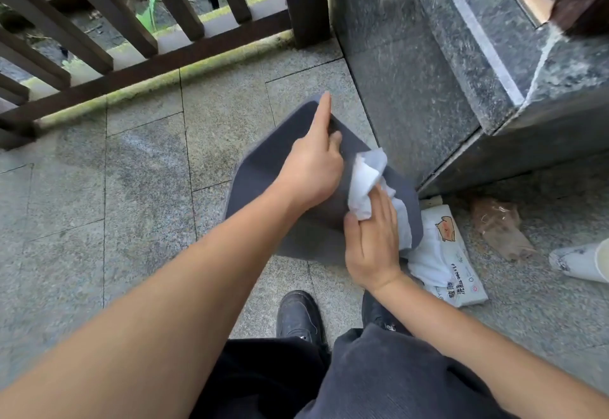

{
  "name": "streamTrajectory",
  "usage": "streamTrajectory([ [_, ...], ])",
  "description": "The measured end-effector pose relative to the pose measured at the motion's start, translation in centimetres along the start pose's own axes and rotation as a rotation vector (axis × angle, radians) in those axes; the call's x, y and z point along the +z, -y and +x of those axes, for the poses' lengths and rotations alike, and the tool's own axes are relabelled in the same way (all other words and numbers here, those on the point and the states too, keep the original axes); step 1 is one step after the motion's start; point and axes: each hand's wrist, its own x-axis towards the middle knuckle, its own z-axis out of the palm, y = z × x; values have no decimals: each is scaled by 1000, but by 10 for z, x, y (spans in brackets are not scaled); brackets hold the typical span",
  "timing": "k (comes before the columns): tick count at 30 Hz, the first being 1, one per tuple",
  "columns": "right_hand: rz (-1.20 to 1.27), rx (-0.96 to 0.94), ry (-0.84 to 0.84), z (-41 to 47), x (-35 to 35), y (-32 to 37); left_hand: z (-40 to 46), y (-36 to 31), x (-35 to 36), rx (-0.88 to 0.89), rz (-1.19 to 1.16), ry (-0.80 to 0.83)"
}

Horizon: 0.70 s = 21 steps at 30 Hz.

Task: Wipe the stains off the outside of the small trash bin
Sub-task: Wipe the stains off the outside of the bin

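Grey stone paving (145,188) lies under the small trash bin (263,168), tipped by a granite wall (412,89); my left hand (313,168) steadies it, forefinger stretched along its edge, while my right hand (372,244) presses a crumpled white wipe (365,184) against its side, fingers closed around it

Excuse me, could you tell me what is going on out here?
A person is cleaning a small grey bin tipped on the paved floor. The left hand steadies it, index finger stretched along its edge, while the right hand presses a crumpled white wipe against its side. A pack of wipes lies beside it.
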Motion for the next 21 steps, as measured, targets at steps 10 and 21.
streamTrajectory([
  [10, -66, 291, 102, -42, -17, -64, -64, 89, -52, -249, -248, -68],
  [21, -190, 80, 163, -31, -7, -41, -15, 56, -65, 19, 167, -52],
])
